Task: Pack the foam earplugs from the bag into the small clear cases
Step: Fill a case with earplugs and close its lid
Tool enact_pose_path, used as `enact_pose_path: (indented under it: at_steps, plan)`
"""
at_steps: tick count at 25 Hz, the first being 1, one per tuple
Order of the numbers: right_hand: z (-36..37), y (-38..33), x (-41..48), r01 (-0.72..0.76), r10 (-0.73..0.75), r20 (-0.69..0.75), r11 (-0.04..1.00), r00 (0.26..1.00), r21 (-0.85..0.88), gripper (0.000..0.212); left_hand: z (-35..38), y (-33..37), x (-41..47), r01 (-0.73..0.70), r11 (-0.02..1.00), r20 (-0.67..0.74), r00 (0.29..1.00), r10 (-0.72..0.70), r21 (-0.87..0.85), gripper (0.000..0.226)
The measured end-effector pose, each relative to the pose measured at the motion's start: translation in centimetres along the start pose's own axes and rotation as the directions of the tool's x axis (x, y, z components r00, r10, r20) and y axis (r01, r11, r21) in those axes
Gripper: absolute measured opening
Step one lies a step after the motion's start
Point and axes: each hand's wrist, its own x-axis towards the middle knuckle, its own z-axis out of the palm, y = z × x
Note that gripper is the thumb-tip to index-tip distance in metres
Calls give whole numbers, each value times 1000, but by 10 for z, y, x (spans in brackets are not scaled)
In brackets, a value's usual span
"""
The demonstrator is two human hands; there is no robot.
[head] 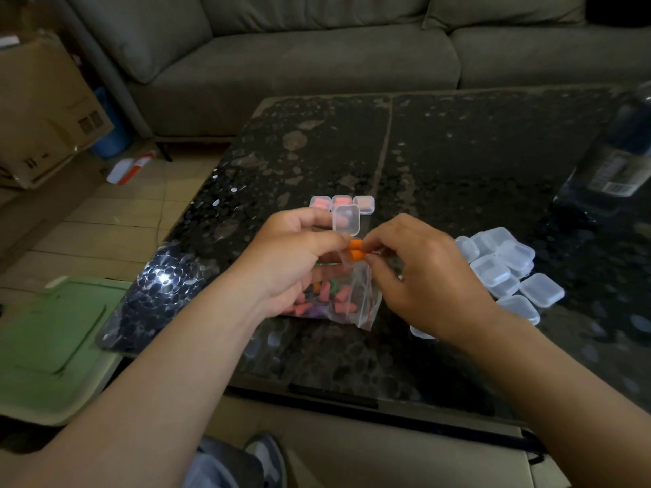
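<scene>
Earplugs (355, 250) may slip and fall
Right fingers (377, 242) pinch both; left fingers (326, 243) grip the open case (346, 220) just beside them.

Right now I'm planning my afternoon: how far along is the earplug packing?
Done: three filled cases sit on the table. In hand: the left hand holds an open case, and the right hand pinches two orange earplugs just below it. Left: the bag has plenty more in it, and a pile of empty cases waits at the right.
</scene>
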Motion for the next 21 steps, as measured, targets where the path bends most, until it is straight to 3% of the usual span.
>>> enact_pose_path:
  at_steps: [17, 21]
  plan:
    - [-4, 2, 0, 22, -14, -105, 997, 994, 77, 19, -1, 4, -1, 1, 997, -8, 1000, -2, -75, 19]
    - [-7, 2, -1, 3, 6, -85, 994, 996, 112, 36, -3, 5, -3, 3, 995, 34, 999, 1, -103, 20]
